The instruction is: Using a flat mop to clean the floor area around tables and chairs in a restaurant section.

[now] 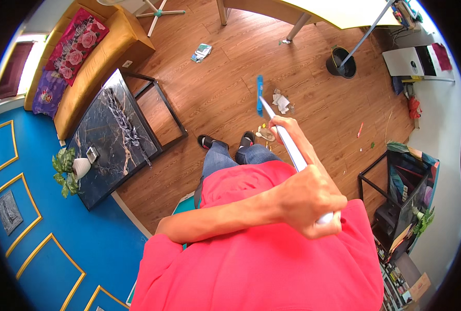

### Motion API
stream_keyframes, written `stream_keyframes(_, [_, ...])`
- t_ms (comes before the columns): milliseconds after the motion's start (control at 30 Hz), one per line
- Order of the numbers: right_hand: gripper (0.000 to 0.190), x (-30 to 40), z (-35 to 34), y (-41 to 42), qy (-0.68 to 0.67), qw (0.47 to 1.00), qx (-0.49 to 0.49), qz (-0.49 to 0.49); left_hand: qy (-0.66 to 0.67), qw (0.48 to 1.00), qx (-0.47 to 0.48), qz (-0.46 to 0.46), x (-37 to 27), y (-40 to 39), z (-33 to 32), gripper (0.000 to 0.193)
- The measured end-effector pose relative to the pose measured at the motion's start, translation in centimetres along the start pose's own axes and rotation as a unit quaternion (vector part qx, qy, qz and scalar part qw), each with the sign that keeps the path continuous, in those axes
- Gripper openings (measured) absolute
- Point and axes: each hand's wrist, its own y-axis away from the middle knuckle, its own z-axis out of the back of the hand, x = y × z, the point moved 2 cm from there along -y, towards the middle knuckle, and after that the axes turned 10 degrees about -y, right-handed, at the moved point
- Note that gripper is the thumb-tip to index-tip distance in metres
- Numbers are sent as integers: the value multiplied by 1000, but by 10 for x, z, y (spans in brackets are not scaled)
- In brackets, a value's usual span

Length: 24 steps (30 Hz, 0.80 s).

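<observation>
My left hand (pixel 312 202) is closed around the upper end of a white broom handle (pixel 292 149), close to my chest. Further down the same handle, my right hand (pixel 285 126) grips it, the arm reaching out in front of me. The handle ends in a blue broom head (pixel 260 95) on the wood floor. Just right of the broom head lie crumpled white paper scraps (pixel 281 102). Nearer my feet is a small pile of litter (pixel 265 133) with a brownish piece and yellow bits.
A black bucket (pixel 341 64) holding a long pole stands at the upper right. A marble-topped table (pixel 110 136) is on the left by a yellow sofa (pixel 98 66). Green-and-white packaging (pixel 202 53) lies ahead. A red strip (pixel 360 130) is on the floor at right.
</observation>
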Motion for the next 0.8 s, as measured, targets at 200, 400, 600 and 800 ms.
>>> stream_keyframes(200, [6,1,-43,5,26,992,6,125,-45,998,39,28,-5,4,-18,18])
stream_keyframes(400, [9,-23,-83,-25,-40,993,52,94,-98,986,73,110,43,6,-15,24])
stream_keyframes(600, [8,-52,-51,-37,14,994,37,101,-114,985,67,111,69,0,-20,25])
stream_keyframes(800, [5,-29,-13,-43,-15,999,30,-42,-52,997,37,41,37,-4,6,19])
